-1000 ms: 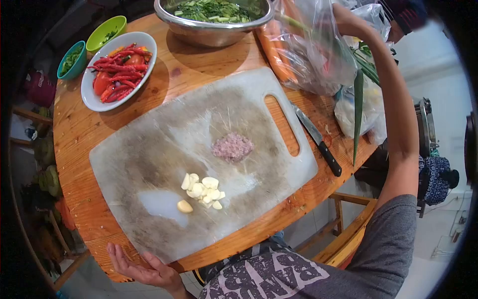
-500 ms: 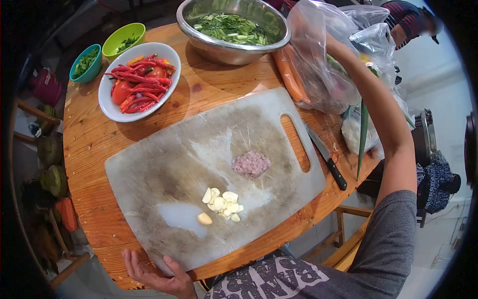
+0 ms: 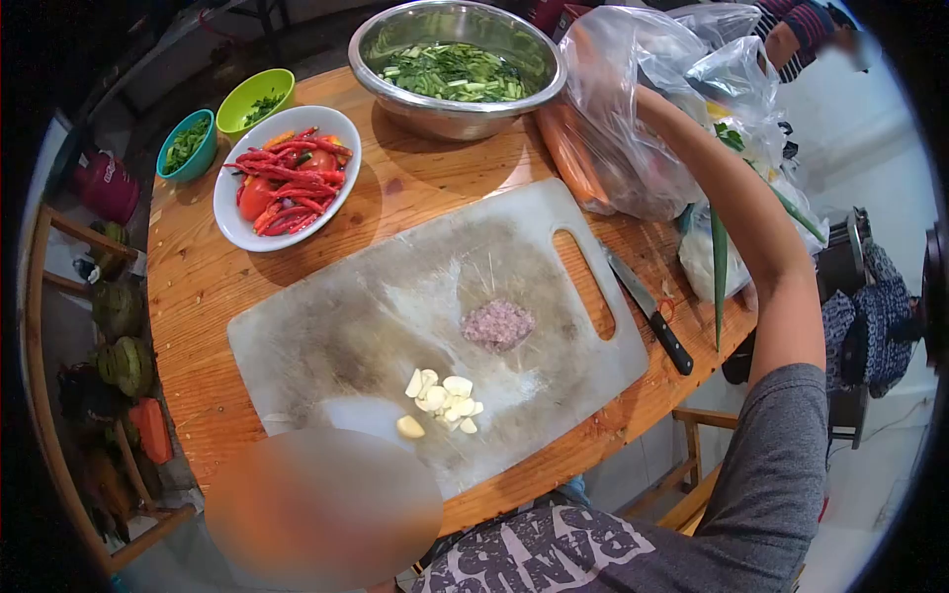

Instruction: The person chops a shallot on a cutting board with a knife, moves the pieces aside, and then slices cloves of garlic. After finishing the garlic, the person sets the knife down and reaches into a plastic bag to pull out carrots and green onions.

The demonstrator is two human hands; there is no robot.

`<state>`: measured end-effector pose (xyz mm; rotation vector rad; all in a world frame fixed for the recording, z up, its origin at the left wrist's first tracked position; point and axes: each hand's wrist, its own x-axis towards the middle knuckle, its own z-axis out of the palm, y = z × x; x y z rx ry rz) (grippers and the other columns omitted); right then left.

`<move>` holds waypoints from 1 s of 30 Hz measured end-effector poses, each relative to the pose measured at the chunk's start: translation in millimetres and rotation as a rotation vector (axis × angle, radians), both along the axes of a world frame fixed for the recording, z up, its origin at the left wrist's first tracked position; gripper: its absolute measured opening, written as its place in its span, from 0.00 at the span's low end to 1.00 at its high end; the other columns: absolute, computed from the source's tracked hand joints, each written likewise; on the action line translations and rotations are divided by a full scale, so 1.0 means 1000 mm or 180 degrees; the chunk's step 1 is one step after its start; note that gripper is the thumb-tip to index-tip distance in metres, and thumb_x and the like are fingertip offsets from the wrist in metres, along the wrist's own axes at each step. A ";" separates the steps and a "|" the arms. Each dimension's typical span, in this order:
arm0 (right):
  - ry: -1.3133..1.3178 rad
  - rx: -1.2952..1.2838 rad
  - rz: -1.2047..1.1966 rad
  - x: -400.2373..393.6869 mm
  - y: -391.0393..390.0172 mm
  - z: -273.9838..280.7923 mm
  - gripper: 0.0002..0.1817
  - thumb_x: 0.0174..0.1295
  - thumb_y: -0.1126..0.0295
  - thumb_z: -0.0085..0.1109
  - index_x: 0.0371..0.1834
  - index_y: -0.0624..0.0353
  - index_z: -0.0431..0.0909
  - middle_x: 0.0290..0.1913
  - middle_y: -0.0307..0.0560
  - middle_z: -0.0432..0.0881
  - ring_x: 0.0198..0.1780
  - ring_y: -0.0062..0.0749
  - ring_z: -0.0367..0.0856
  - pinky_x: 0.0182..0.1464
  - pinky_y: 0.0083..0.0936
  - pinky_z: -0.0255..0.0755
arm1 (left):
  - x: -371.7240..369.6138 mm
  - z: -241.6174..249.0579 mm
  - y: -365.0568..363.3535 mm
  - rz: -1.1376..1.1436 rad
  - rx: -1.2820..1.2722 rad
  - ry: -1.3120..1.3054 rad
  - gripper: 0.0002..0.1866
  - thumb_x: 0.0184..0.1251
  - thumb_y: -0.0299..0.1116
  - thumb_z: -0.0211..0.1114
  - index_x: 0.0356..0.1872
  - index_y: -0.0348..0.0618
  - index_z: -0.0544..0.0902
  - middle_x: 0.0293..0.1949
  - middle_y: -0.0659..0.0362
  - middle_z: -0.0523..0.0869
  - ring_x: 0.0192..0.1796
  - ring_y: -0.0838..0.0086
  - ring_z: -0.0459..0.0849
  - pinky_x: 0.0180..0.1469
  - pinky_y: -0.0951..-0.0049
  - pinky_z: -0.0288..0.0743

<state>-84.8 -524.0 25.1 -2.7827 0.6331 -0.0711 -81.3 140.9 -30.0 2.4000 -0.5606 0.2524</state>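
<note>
My right hand reaches into a clear plastic bag at the far right of the table, and its fingers are hidden in there. Carrots show at the bag's left side. A round blurred patch covers the lower left, over the board's near corner, and my left hand does not show there. On the worn cutting board lie peeled garlic cloves, one unsliced clove and a small heap of finely chopped shallot. A black-handled knife rests just right of the board.
Behind the board stand a white bowl of red chilies and tomatoes, a steel bowl of cut greens in water, and teal and lime bowls of chopped greens. A green leaf hangs by the table's right edge. A person is at the far right.
My view has shifted slightly. My left hand lay open by the board's near left corner; a blur now covers that spot. My right hand stays inside the bag.
</note>
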 end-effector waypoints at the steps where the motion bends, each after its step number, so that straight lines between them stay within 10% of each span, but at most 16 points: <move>1: -0.0001 0.0005 0.0014 -0.001 0.001 0.000 0.19 0.69 0.59 0.65 0.55 0.61 0.84 0.44 0.44 0.86 0.42 0.29 0.82 0.46 0.30 0.80 | 0.000 0.001 -0.002 0.0040 -0.0019 0.0049 0.32 0.66 0.35 0.64 0.69 0.33 0.67 0.71 0.41 0.66 0.76 0.47 0.64 0.76 0.43 0.57; 30: 0.0042 0.0180 -0.0084 -0.015 -0.014 0.013 0.18 0.68 0.61 0.64 0.54 0.63 0.83 0.46 0.45 0.86 0.42 0.29 0.84 0.45 0.30 0.82 | 0.000 -0.005 0.000 0.0043 -0.0159 0.0033 0.29 0.67 0.29 0.62 0.69 0.32 0.68 0.73 0.42 0.65 0.76 0.49 0.64 0.76 0.48 0.61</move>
